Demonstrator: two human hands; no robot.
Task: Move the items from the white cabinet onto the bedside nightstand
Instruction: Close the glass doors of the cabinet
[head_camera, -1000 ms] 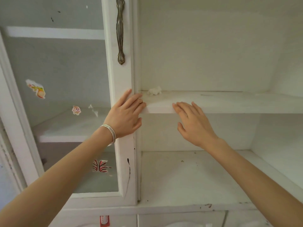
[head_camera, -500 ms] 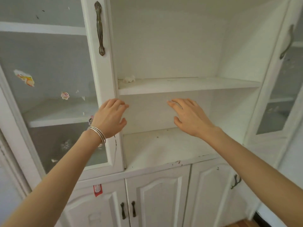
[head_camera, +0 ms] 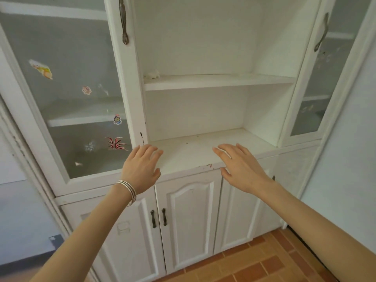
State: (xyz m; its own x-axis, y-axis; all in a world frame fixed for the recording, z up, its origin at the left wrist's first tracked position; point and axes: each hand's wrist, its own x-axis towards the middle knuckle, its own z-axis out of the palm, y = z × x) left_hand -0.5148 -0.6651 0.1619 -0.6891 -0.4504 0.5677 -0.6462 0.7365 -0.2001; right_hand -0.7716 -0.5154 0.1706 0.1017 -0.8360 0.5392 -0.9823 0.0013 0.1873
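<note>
The white cabinet (head_camera: 130, 82) fills the view, its middle bay open with two bare shelves. A small crumpled white scrap (head_camera: 152, 74) lies at the back left of the upper shelf (head_camera: 219, 83). My left hand (head_camera: 140, 169), with silver bangles at the wrist, hovers flat at the front left corner of the lower shelf (head_camera: 193, 153), fingers apart and holding nothing. My right hand (head_camera: 242, 169) hovers over the shelf's front edge to the right, also spread and holding nothing. No nightstand is in view.
Glass doors with stickers (head_camera: 85, 90) flank the bay on the left, and a narrower glass door (head_camera: 313, 82) on the right. Below are shut panelled doors with dark handles (head_camera: 158, 217). Orange floor tiles (head_camera: 254, 267) lie at the bottom right, a pale wall (head_camera: 345, 139) on the right.
Both hands have dropped from the upper shelf's edge down to the lower shelf's front edge. The view has pulled back and tilted down, showing the lower doors and the floor.
</note>
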